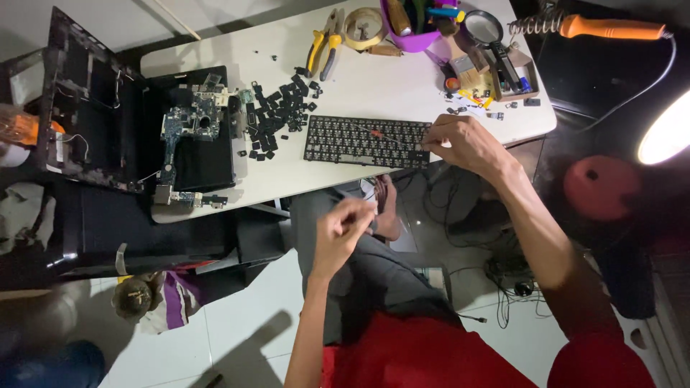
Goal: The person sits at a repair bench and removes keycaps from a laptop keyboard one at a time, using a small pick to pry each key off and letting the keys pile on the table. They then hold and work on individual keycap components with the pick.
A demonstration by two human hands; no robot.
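A black keyboard frame (359,140) with its keycaps stripped lies at the near edge of the white table (388,79). My right hand (460,140) rests on the frame's right end, fingers pinched at the edge. A small red-handled tool (375,134) lies on the frame. My left hand (343,231) hovers below the table edge over my lap, blurred, fingers curled; whether it holds anything is unclear. A pile of loose black keycaps (277,111) sits left of the frame.
A dismantled laptop with a bare circuit board (192,129) lies at the table's left. Yellow-handled pliers (323,47), a tape roll (363,27), a purple cup (410,32), a magnifier (483,27) and a soldering iron (611,29) line the far side. A bright lamp (665,133) is at right.
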